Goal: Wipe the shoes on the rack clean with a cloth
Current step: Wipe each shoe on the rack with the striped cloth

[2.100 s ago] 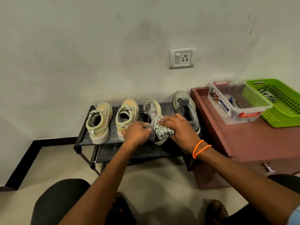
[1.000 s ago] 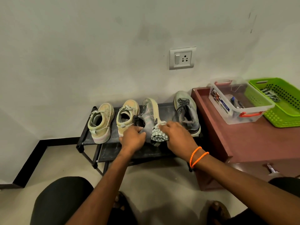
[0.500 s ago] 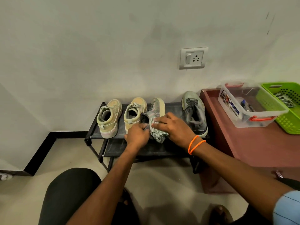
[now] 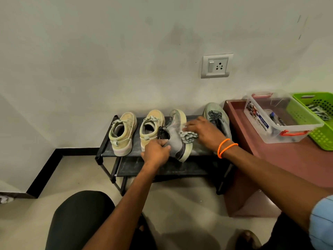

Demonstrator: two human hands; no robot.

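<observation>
A low black shoe rack [image 4: 106,153] against the wall carries two beige sneakers [image 4: 122,133] [image 4: 150,128] and two grey ones. The third shoe, a grey sneaker [image 4: 177,136], is tipped on its side with the sole facing right. My left hand [image 4: 156,152] grips its heel collar. My right hand [image 4: 201,133] holds a crumpled checked cloth [image 4: 188,136] against the sneaker's side and sole edge. The other grey sneaker [image 4: 217,117] stands upright behind my right hand, partly hidden.
A reddish-brown low table [image 4: 288,157] stands to the right of the rack with a clear plastic box [image 4: 281,116] and a green basket [image 4: 317,121] on it. A wall socket [image 4: 217,65] is above. My knees are at the bottom; beige floor lies in front.
My right hand with the cloth has slid along the tipped grey sneaker toward its toe and sole side, baring the heel. My left hand keeps its grip on the heel.
</observation>
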